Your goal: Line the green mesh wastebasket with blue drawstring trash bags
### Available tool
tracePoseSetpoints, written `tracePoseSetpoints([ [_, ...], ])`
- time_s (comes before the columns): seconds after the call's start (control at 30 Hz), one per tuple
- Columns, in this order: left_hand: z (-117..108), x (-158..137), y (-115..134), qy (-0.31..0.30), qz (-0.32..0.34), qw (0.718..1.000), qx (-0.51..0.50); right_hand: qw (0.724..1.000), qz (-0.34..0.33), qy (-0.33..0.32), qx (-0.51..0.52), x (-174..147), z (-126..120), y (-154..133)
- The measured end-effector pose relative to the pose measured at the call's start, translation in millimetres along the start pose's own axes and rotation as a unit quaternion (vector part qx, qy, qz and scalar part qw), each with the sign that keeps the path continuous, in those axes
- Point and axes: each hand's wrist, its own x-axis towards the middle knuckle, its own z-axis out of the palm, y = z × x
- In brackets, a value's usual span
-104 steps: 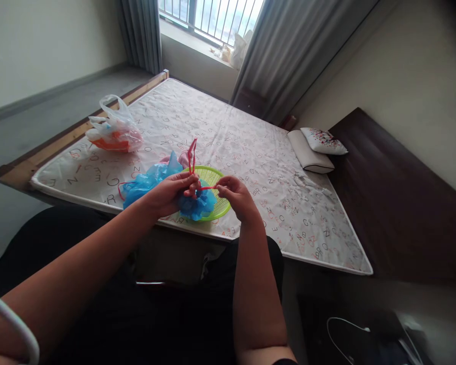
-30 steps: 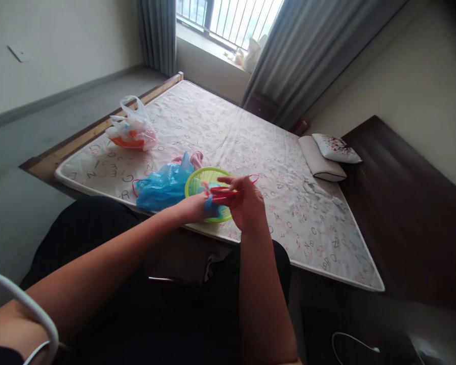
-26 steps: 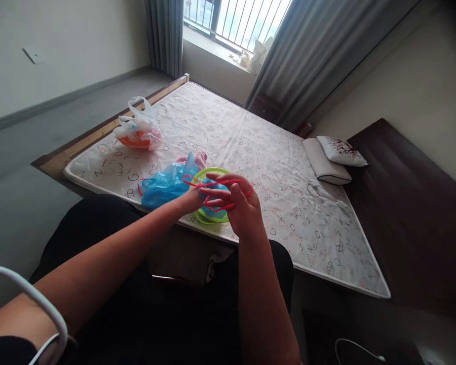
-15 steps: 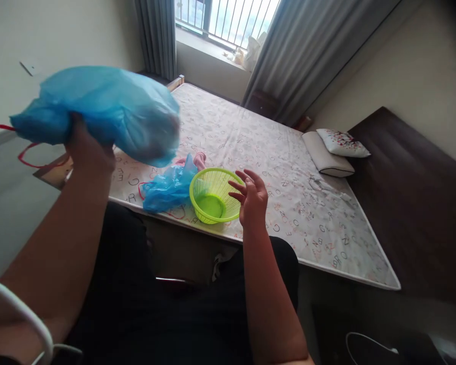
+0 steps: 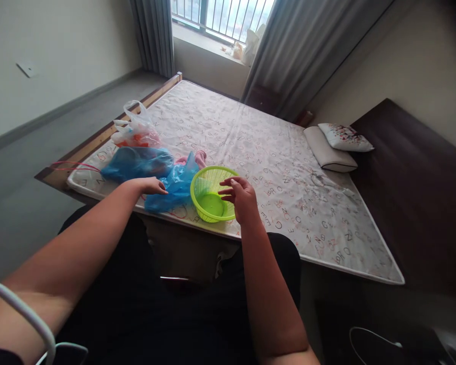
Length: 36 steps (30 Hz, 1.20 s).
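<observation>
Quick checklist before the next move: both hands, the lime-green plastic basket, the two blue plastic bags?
1. Right hand free: ok, open, nothing visible in it.
2. Left hand clear of the crumpled blue plastic bag: cannot tell, it overlaps that bag in view.
3. Round lime-green plastic basket upright: ok, on the white letter-print mattress.
4. Bulging blue plastic bag resting on the mattress: ok.
5. Same bulging bag sealed: cannot tell.
6. Crumpled bag spread flat: not ok, bunched up.

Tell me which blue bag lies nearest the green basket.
The crumpled blue bag beside the green basket; the fuller blue bag lies farther left, in front of the clear handled bag.
</observation>
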Motion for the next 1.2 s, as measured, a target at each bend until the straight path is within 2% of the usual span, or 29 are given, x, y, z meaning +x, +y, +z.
tracePoseSetpoints([
  [0.07, 11, 5, 3, 0.007, -0.005, 0.999, 0.035, 1.000, 0.002, -0.008, -0.002, -1, 1, 0],
  [0.17, 13, 17, -3, 0.024, -0.023, 0.995, 0.093, 1.000, 0.005, -0.016, -0.002, -1, 1, 1],
  [0.27, 5, 28, -8, 0.098, -0.014, 0.991, 0.092, 1.000, 0.009, -0.010, 0.004, -1, -2, 2],
  [0.3, 3, 29, -7, 0.139, 0.004, 0.989, 0.054, 1.000, 0.009, -0.006, 0.006, 0, -3, 3],
  [0.37, 0, 24, 3, 0.219, 0.048, 0.970, -0.089, 1.000, 0.004, 0.001, 0.003, 0, -6, 5],
  [0.43, 0, 11, 24, 0.262, 0.072, 0.923, -0.272, 1.000, -0.011, -0.010, -0.026, -1, -4, 9],
  [0.5, 4, -9, 53, 0.254, 0.075, 0.867, -0.423, 0.993, -0.050, -0.059, -0.088, -6, 2, 13],
  [0.53, 7, -21, 70, 0.226, 0.077, 0.852, -0.465, 0.985, -0.082, -0.091, -0.125, -9, 8, 15],
  [0.6, 15, -47, 104, 0.156, 0.089, 0.844, -0.505, 0.959, -0.160, -0.138, -0.191, -16, 21, 18],
  [0.63, 20, -60, 120, 0.119, 0.098, 0.847, -0.508, 0.947, -0.195, -0.141, -0.213, -19, 29, 19],
  [0.7, 29, -86, 147, 0.065, 0.113, 0.856, -0.499, 0.937, -0.234, -0.117, -0.230, -25, 41, 20],
  [0.73, 33, -97, 156, 0.033, 0.133, 0.865, -0.484, 0.940, -0.236, -0.100, -0.224, -27, 45, 20],
  [0.8, 38, -114, 168, 0.012, 0.198, 0.882, -0.428, 0.958, -0.213, -0.068, -0.180, -27, 48, 18],
  [0.9, 41, -123, 163, 0.070, 0.316, 0.902, -0.287, 0.988, -0.149, -0.024, -0.042, -23, 42, 11],
  [0.97, 44, -119, 150, 0.106, 0.350, 0.915, -0.169, 0.992, -0.107, 0.005, 0.069, -19, 34, 3],
  [1.07, 56, -107, 127, 0.100, 0.328, 0.939, -0.017, 0.980, -0.061, 0.016, 0.186, -13, 24, -6],
  [1.2, 79, -94, 112, 0.110, 0.265, 0.956, 0.054, 0.973, -0.027, 0.018, 0.227, -9, 15, -12],
])
